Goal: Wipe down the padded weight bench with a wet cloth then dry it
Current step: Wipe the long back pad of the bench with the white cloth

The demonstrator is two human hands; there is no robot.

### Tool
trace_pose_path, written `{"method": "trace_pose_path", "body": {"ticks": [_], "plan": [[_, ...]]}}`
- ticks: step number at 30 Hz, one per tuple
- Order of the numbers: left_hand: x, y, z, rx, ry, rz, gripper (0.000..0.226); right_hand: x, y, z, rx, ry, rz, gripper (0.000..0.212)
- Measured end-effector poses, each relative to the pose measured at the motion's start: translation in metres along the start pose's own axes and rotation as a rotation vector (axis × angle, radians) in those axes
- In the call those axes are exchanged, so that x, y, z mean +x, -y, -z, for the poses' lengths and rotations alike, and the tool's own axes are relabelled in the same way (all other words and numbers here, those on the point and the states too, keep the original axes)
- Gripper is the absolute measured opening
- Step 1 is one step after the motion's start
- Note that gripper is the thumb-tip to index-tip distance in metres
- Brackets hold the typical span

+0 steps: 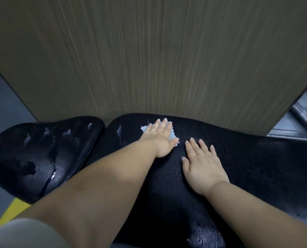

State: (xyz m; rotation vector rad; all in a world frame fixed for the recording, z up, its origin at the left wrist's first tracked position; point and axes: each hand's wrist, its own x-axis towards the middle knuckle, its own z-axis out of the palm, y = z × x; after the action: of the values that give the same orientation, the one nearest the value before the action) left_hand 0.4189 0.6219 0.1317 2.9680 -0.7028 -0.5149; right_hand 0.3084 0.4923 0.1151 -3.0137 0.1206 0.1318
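The black padded weight bench (247, 167) fills the lower half of the head view, in two pads with a gap between them. The left pad (42, 149) is cracked and shows wet streaks. My left hand (160, 136) lies flat with straight fingers on a pale blue-white cloth (172, 136), pressing it onto the far edge of the larger pad. Only the cloth's edges show around the hand. My right hand (202, 165) rests flat on the pad just right of the cloth, fingers spread, holding nothing.
A wood-grain wall panel (149, 59) rises right behind the bench. Grey floor with a yellow line (11, 212) lies to the left. Grey metal gym equipment (302, 115) stands at the right edge.
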Motion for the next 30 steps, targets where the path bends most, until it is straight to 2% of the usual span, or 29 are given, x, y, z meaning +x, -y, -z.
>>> {"method": "trace_pose_path", "body": {"ticks": [8, 13, 18, 23, 30], "plan": [[0.049, 0.010, 0.014, 0.031, -0.011, 0.012, 0.065, 0.003, -0.001, -0.003, 0.008, -0.021, 0.006, 0.061], [0.076, 0.015, 0.023, 0.021, -0.008, 0.059, 0.064, 0.004, 0.000, -0.006, 0.002, -0.028, 0.008, 0.082], [0.072, 0.015, 0.023, 0.042, -0.015, 0.060, 0.063, 0.005, 0.000, -0.006, -0.008, -0.041, 0.010, 0.080], [0.046, 0.017, 0.016, 0.030, -0.016, 0.030, 0.063, 0.005, 0.002, -0.002, 0.000, -0.026, -0.007, 0.060], [-0.029, 0.021, -0.009, -0.001, -0.003, -0.057, 0.065, 0.004, 0.005, -0.003, -0.004, -0.037, -0.022, 0.059]]}}
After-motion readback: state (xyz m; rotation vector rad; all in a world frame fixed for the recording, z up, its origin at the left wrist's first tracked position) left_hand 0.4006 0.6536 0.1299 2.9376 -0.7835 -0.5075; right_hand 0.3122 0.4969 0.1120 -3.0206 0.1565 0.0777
